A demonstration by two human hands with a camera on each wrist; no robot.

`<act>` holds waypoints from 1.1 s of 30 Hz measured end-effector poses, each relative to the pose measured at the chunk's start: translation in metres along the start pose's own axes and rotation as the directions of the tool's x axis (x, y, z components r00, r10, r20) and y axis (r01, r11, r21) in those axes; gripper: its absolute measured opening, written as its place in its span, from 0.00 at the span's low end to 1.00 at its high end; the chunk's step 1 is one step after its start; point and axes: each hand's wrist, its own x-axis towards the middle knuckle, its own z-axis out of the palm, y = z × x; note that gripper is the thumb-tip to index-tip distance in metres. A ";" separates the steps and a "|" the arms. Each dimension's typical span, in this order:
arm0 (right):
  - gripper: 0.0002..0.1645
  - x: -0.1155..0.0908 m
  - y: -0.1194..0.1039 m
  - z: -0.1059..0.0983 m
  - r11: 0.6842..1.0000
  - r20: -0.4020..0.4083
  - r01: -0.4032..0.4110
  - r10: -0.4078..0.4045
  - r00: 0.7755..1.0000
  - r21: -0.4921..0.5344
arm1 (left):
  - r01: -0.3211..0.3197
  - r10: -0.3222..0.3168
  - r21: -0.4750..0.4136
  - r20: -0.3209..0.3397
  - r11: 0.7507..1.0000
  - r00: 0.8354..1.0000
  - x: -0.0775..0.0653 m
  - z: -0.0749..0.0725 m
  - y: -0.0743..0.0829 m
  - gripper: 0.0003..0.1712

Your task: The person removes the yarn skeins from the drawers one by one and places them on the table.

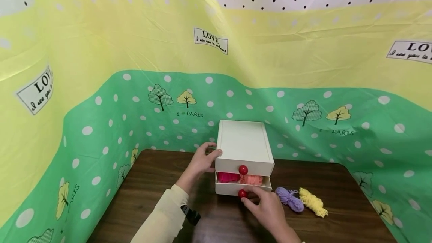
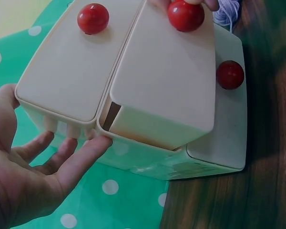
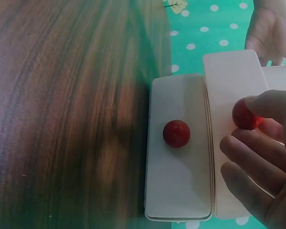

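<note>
- The right hand (image 1: 266,205) has its grip clamped on a red knob (image 1: 242,193), thumb and forefinger pinching it from opposite sides.
- Its other fingers are loosely bent in front of the middle drawer (image 1: 225,189), spaced a little apart; whether their tips touch the drawer front cannot be told.
- The right forearm reaches in from the lower right of the head view, the hand angled inward toward the drawer front.
- The left hand (image 1: 202,160) steadies itself against the left side of the white cabinet (image 1: 244,141), its grip apart: the thumb lies at the top edge, the fingers spread along the side wall.
- The left forearm, in a cream sleeve (image 1: 162,216) and wearing a dark wrist device (image 1: 191,216), slants up from the lower left.
- The middle drawer stands partly out of the cabinet, magenta yarn (image 1: 227,177) on its left and coral yarn (image 1: 251,180) on its right.
- Above it, the top drawer (image 1: 226,166) sits closed behind its own red knob; below, the bottom drawer (image 2: 224,124) is closed too.
- Just right of the cabinet, a purple skein (image 1: 290,199) and a yellow skein (image 1: 313,201) lie side by side on the dark wooden worktop (image 1: 152,175).
- A polka-dot curtain (image 1: 135,29) in green, yellow and white hangs behind the worktop.
</note>
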 end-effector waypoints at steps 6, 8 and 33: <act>0.18 -0.008 -0.001 0.000 0.997 -0.033 0.040 -0.043 0.999 -0.072 | -0.007 0.007 -0.018 0.006 1.000 1.000 0.000 0.000 -0.001 0.34; 0.18 -0.011 -0.002 -0.001 0.995 -0.042 0.051 -0.055 0.998 -0.081 | -0.009 0.009 -0.019 0.006 1.000 1.000 0.000 0.001 0.000 0.34; 0.18 -0.044 -0.011 -0.010 0.977 -0.058 0.143 -0.153 0.986 -0.158 | -0.026 0.026 -0.007 0.001 1.000 1.000 0.000 0.001 -0.002 0.34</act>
